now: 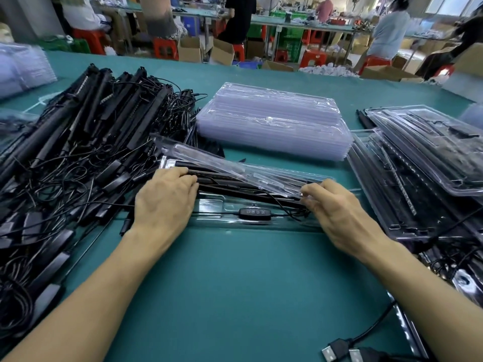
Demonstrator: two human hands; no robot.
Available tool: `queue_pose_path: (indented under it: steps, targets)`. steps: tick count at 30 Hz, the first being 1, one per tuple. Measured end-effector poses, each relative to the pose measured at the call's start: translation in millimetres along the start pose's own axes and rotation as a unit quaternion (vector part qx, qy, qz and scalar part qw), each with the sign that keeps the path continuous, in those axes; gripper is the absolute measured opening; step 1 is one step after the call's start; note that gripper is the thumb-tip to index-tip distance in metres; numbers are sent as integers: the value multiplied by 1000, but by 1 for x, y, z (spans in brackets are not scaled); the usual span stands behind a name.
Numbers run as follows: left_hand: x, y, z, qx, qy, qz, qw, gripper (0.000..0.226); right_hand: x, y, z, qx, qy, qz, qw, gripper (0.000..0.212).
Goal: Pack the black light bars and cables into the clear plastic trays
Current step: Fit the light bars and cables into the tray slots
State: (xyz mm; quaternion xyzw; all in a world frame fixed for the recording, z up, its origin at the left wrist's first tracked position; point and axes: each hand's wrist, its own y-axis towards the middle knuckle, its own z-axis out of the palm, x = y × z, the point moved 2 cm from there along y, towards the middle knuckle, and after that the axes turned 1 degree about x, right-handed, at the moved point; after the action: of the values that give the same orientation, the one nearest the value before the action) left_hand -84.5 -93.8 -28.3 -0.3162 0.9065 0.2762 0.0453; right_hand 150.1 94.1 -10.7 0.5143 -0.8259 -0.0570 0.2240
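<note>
A clear plastic tray lies on the green table in front of me, with black light bars in it and a cable with a small black controller along its near channel. Its clear lid is tilted half down over the bars. My left hand rests on the left end of the bars, fingers curled over them. At the lid's right end, my right hand pinches the lid's edge.
A big tangle of loose black bars and cables fills the left. A stack of clear trays sits behind. Packed trays pile at right. USB plugs lie near the front edge. People work at far benches.
</note>
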Motion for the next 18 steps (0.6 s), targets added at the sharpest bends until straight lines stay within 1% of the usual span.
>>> queue_pose_path:
  steps: [2,4,7,9,10,13,15,18]
  targets:
    - [2,0,2,1,-26,-24,999,33,-1,0,0,1,-2,0,1000,24]
    - [5,7,3,-10,-24,-39,999,35,-1,0,-1,-3,-1,-5,1000,23]
    - [10,14,5,-8,-62,-27,998,33,-1,1,-5,-2,14,-22,1000,28]
    - [12,13,5,5,-80,-28,996,38,-3,2,-9,0,24,-39,999,33]
    - [12,12,5,8,-67,-28,997,42,-5,4,-12,3,26,-50,998,32]
    - [12,9,1,10,-8,13,1000,48,-9,10,-18,15,25,-72,997,28]
    - [11,6,2,19,-17,43,999,51,-9,13,-20,15,26,-79,996,28]
    - [11,4,4,42,-44,45,997,57,-9,10,-18,20,14,-82,996,30]
